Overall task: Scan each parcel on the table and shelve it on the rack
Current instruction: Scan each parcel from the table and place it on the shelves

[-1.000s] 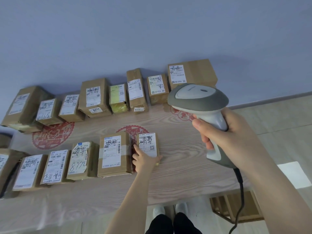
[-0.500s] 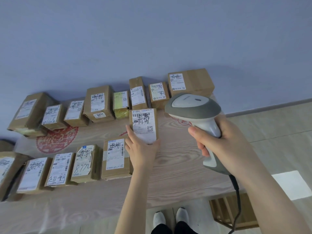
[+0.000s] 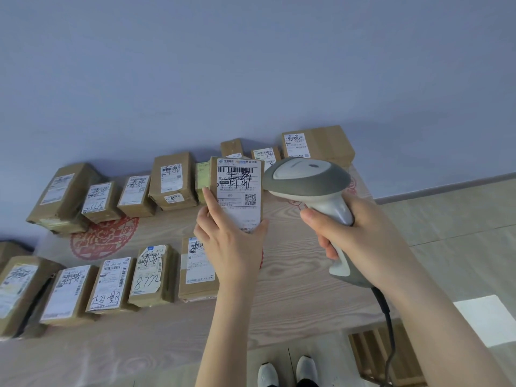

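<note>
Brown cardboard parcel (image 3: 240, 191) held up above the worktop (image 3: 296, 286), long axis running away from the person, label toward the camera, barcode at the far end. The left hand (image 3: 231, 247) grips its near end: fingers (image 3: 211, 203) spread up the left edge, thumb on the right edge. The right hand (image 3: 354, 236) is curled round the scanner (image 3: 307, 180) handle; its grey head points left, just beside the parcel. The wood-grain worktop stands against a blue-grey wall (image 3: 251, 65), carrying a far row (image 3: 173, 180) and a near row (image 3: 111, 283). Bare wood lies right of the near row; pale floor (image 3: 460, 219) beyond.
</note>
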